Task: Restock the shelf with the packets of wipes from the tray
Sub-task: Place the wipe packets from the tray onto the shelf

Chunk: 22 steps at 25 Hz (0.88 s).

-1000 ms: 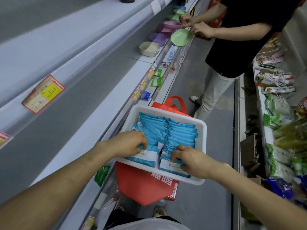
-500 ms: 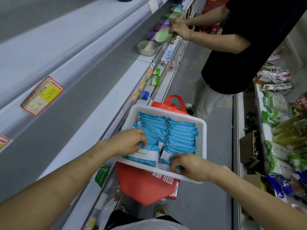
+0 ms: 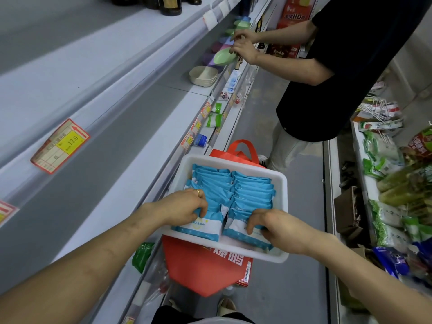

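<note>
- Reaching into the near end of the white tray (image 3: 284, 183), both hands sit over two rows of blue packets of wipes (image 3: 253, 190), which stand on edge and fill it from front to back.
- The left hand (image 3: 184, 206), with a ring (image 3: 198, 192) on one finger, curls its fingers down over the top edge of the front left packet (image 3: 201, 228). The fingertips tuck behind it in a grip, and the packet lies directly beneath the knuckles, its white-and-blue face towards the camera.
- The right hand (image 3: 273, 226) bends its fingers over the front right packet (image 3: 236, 230) and pinches it from above. This packet leans towards the tray's near wall, showing below and to the left of the fingers.
- Both gripped packets are inside the tray, touching the packets behind them in their rows.
- The tray sits on top of a red tote bag (image 3: 203, 274) in the aisle, just beside the front edge of the shelving.
- The grey shelf (image 3: 131, 164) runs along the left, beyond the left forearm, and the rail above it carries a price label (image 3: 62, 145) reading 13.9.
- Further down the aisle, another person in a black top (image 3: 350, 78) handles a green plate (image 3: 223, 57) near a stack of beige bowls (image 3: 203, 75).
</note>
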Motion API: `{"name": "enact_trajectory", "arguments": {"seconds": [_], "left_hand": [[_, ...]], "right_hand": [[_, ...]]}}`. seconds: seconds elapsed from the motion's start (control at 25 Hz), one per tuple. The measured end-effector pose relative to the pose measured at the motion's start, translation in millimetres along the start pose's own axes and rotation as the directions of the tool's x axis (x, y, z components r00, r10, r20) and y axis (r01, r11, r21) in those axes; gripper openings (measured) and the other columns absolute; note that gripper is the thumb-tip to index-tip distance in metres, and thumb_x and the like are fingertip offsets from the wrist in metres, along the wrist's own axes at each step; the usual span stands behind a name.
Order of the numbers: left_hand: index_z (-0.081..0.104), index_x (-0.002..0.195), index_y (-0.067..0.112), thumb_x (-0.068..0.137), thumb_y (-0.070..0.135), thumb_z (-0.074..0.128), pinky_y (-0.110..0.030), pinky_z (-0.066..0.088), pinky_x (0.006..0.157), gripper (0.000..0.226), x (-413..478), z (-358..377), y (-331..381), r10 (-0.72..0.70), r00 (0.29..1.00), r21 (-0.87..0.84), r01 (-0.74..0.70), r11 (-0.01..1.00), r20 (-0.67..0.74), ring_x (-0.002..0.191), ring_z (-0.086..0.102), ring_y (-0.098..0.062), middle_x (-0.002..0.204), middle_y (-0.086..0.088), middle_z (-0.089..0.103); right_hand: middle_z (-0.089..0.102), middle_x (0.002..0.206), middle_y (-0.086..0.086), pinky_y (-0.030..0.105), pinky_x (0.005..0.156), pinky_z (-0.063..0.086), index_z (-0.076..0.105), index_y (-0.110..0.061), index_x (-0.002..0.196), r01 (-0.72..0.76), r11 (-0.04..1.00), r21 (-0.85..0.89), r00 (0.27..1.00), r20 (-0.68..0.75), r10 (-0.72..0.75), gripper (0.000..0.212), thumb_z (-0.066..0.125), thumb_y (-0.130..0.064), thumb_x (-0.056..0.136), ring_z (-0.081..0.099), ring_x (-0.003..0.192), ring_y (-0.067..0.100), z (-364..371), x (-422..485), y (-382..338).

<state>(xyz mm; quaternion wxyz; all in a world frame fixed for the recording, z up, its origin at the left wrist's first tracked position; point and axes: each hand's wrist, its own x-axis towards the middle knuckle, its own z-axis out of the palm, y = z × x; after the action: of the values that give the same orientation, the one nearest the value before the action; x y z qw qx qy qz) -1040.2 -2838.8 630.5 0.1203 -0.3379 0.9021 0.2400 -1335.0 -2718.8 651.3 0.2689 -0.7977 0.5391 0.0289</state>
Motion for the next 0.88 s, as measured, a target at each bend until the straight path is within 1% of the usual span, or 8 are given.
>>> {"name": "enact_trajectory", "arguments": {"seconds": [0.12,0.28,0.48,0.6,0.72,0.88], "left_hand": [[0.068,0.098,0.035,0.09,0.017,0.065,-0.037,0.046,0.097,0.02,2,1,2,0.007,1.0,0.015,-0.007,1.0,0.01,0.111,0.046,-0.01,0.118,0.015,0.048],[0.069,0.096,0.035,0.089,0.021,0.068,-0.036,0.046,0.096,0.016,3,4,4,0.029,0.999,0.079,-0.03,0.996,0.02,0.114,0.045,-0.011,0.124,0.013,0.044],[0.069,0.095,0.036,0.088,0.019,0.066,-0.036,0.045,0.095,0.018,3,6,6,0.036,0.999,0.119,-0.04,0.992,0.031,0.109,0.044,-0.01,0.117,0.014,0.043],[0.07,0.097,0.036,0.087,0.02,0.066,-0.035,0.043,0.096,0.019,3,5,6,0.065,0.998,0.13,-0.065,0.989,0.004,0.109,0.045,-0.01,0.117,0.014,0.046],[0.071,0.099,0.036,0.088,0.021,0.066,-0.034,0.044,0.097,0.019,-1,6,4,0.098,0.995,0.15,-0.093,0.984,-0.021,0.11,0.047,-0.009,0.119,0.015,0.048],[0.071,0.102,0.035,0.092,0.021,0.061,-0.029,0.045,0.096,0.02,-6,9,4,0.135,0.989,0.139,-0.126,0.982,-0.056,0.111,0.047,-0.006,0.12,0.017,0.047]], "right_hand": [[0.062,0.116,-0.021,0.028,0.094,0.051,0.067,-0.035,0.108,0.004,1.0,0.018,0.999,-0.042,-0.003,0.045,0.058,0.0,0.082,0.06,0.105,0.005,-7,-3,1],[0.061,0.116,-0.022,0.029,0.094,0.052,0.066,-0.036,0.109,-0.004,1.0,0.028,0.999,-0.053,0.006,0.044,0.059,-0.001,0.082,0.059,0.105,0.004,-8,-8,1],[0.061,0.118,-0.023,0.026,0.095,0.052,0.068,-0.035,0.11,-0.013,0.999,0.037,0.998,-0.062,0.016,0.044,0.06,-0.001,0.083,0.058,0.107,0.002,-10,-13,1],[0.06,0.118,-0.023,0.024,0.096,0.051,0.068,-0.035,0.11,-0.015,0.999,0.05,0.998,-0.062,0.018,0.043,0.061,-0.001,0.085,0.057,0.107,0.0,-10,-15,1],[0.06,0.119,-0.024,0.024,0.096,0.051,0.067,-0.036,0.111,-0.018,0.998,0.06,0.997,-0.067,0.022,0.042,0.061,-0.002,0.086,0.057,0.108,0.0,-11,-15,2],[0.06,0.122,-0.024,0.025,0.096,0.053,0.067,-0.036,0.112,-0.021,0.998,0.06,0.997,-0.07,0.025,0.039,0.062,-0.005,0.089,0.057,0.11,0.001,-11,-15,3]]}}
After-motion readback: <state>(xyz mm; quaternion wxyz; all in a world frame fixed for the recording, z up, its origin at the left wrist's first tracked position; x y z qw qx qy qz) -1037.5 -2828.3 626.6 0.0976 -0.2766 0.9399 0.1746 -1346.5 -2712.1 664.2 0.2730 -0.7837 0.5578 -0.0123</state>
